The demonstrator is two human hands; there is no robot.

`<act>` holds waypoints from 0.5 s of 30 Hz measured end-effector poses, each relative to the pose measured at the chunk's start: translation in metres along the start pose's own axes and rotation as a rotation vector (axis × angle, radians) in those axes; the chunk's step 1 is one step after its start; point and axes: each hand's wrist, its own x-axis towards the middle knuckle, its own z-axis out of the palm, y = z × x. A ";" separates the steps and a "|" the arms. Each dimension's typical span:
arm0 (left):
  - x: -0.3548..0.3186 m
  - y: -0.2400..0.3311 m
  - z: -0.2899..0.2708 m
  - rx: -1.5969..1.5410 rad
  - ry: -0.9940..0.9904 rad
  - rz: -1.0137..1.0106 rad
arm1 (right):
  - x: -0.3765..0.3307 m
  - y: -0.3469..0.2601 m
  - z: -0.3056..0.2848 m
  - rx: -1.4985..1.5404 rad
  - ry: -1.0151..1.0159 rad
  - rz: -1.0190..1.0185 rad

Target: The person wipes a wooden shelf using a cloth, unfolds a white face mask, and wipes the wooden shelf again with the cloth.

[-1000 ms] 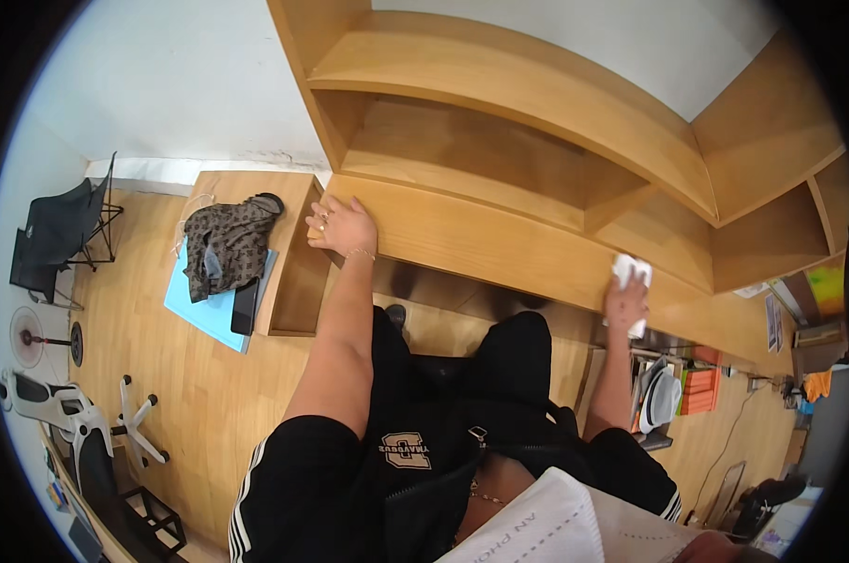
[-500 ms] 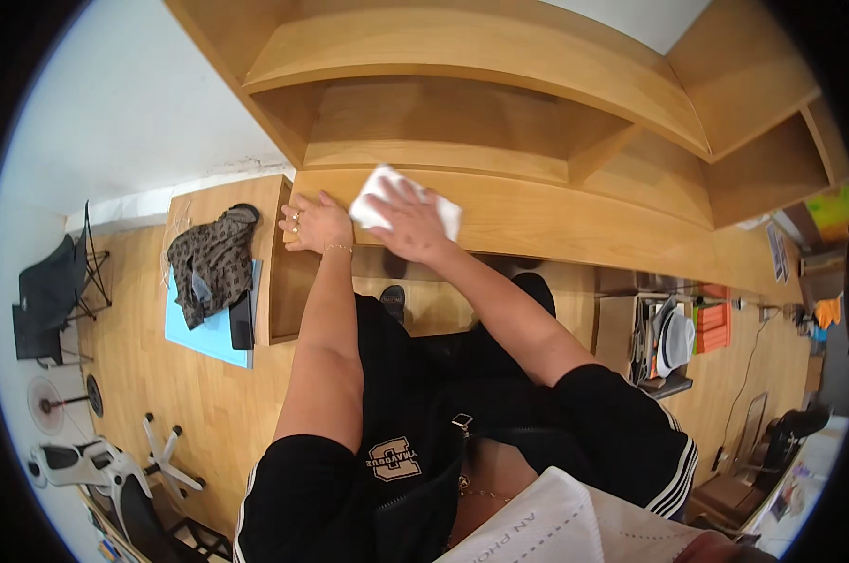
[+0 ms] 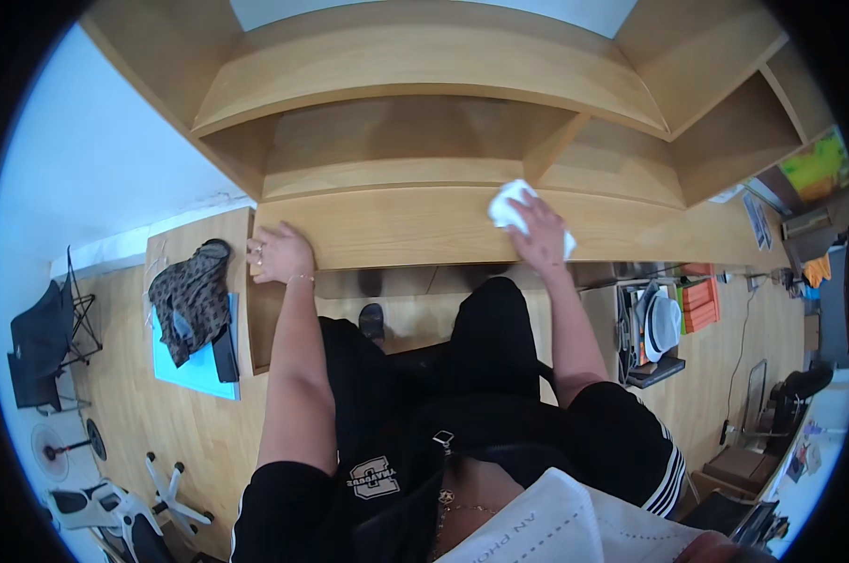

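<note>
A long light-wood desk [image 3: 387, 228] with shelves behind it spans the view. At its left end my left hand [image 3: 281, 255] rests on the surface near the front corner, fingers apart and holding nothing. My right hand [image 3: 540, 236], right of the middle, presses a folded white cloth [image 3: 510, 207] onto the desktop. The cloth shows past the fingertips and at the outer side of the hand; the rest lies hidden beneath the palm.
Behind the desktop stand wooden shelf compartments [image 3: 406, 136]. A lower side cabinet at left bears a patterned dark garment [image 3: 192, 291] on a light-blue board [image 3: 195, 373]. To the right, below desk level, are a white hat [image 3: 664, 328] and orange folders [image 3: 699, 305]. An office chair [image 3: 106, 507] stands lower left.
My right hand has slid the white cloth to the right along the desktop, away from my left hand. My left hand stays at the desk's left end. The whole view has shifted.
</note>
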 end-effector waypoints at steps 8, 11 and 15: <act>-0.004 0.014 0.000 0.019 -0.029 -0.002 | -0.042 0.198 -0.056 -0.381 0.099 0.636; -0.003 0.013 -0.001 0.029 -0.049 -0.010 | -0.032 0.200 -0.056 -0.435 0.033 0.798; -0.004 0.011 -0.003 0.027 -0.038 -0.022 | -0.028 0.167 -0.043 -0.448 0.029 0.821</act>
